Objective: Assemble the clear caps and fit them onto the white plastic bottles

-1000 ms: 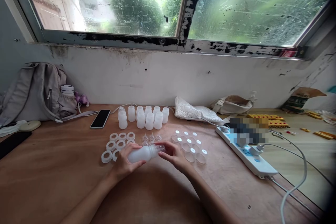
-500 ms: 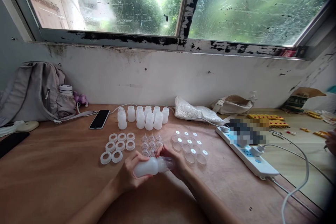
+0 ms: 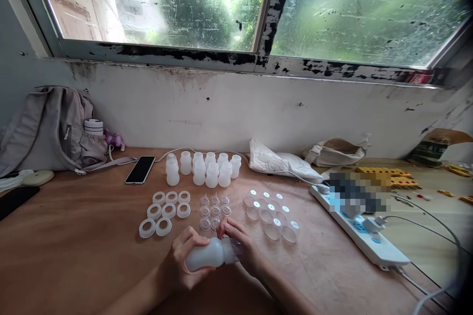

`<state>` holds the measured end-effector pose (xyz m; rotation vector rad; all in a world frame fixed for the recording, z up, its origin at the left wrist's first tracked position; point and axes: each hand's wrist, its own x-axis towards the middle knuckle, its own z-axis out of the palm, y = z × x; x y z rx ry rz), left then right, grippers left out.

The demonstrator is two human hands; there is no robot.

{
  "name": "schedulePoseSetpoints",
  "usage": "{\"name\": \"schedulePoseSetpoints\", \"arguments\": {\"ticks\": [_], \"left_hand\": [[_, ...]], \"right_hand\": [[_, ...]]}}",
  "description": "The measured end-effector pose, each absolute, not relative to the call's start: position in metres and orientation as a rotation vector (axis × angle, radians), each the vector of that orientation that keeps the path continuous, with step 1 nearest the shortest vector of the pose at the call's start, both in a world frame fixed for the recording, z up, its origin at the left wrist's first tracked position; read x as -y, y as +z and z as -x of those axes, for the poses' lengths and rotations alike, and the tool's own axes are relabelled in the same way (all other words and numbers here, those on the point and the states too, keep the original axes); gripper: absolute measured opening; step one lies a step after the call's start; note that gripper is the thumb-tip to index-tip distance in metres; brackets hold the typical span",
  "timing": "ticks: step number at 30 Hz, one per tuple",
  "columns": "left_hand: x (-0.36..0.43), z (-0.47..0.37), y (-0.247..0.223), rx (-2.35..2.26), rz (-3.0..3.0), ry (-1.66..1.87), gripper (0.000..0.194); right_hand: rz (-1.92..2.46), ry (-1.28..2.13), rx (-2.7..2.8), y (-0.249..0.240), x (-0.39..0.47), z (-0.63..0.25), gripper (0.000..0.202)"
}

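A frosted white baby bottle (image 3: 205, 255) lies tilted sideways above the table's near side. My left hand (image 3: 182, 259) is wrapped round its body from the left. At the neck end, a clear cap (image 3: 231, 250) covers the top, and my right hand (image 3: 247, 251) is closed round it, hiding its far tip. Just beyond my hands sit several small clear nipples (image 3: 215, 210) in rows. To their left lie several white screw rings (image 3: 169, 210); to their right, several clear caps (image 3: 271, 229) with white dots on top.
Several open bottles (image 3: 212, 173) stand at the back of the table, near a phone (image 3: 140, 170) and a white padded bag (image 3: 273, 158). A power strip (image 3: 369, 236) with cables lies at the right. A grey backpack (image 3: 48, 128) leans at the far left.
My right hand's fingers have shifted round the cap, covering more of its tip. The bottle has dropped slightly in the picture. The whole view has shifted a little.
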<state>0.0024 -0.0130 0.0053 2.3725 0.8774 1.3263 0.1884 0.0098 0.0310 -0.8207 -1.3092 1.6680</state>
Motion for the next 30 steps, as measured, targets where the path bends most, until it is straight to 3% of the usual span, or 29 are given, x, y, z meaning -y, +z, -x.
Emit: {"name": "schedulePoseSetpoints", "arguments": {"ticks": [12, 19, 24, 30], "left_hand": [[0.007, -0.003, 0.007, -0.918, -2.416, 1.202, 0.044], [-0.003, -0.002, 0.010, -1.158, -2.411, 0.954, 0.068], [0.003, 0.002, 0.015, -1.139, -2.278, 0.899, 0.048], [0.007, -0.007, 0.025, -1.020, -2.214, 0.778, 0.049]], "right_hand": [[0.818, 1.730, 1.188, 0.032, -0.018, -0.188, 0.018], [0.686, 1.850, 1.024, 0.042, -0.022, -0.197, 0.027], [0.516, 1.901, 0.815, 0.037, -0.028, -0.201, 0.025], [0.446, 1.882, 0.808, 0.036, -0.030, -0.205, 0.022]]}}
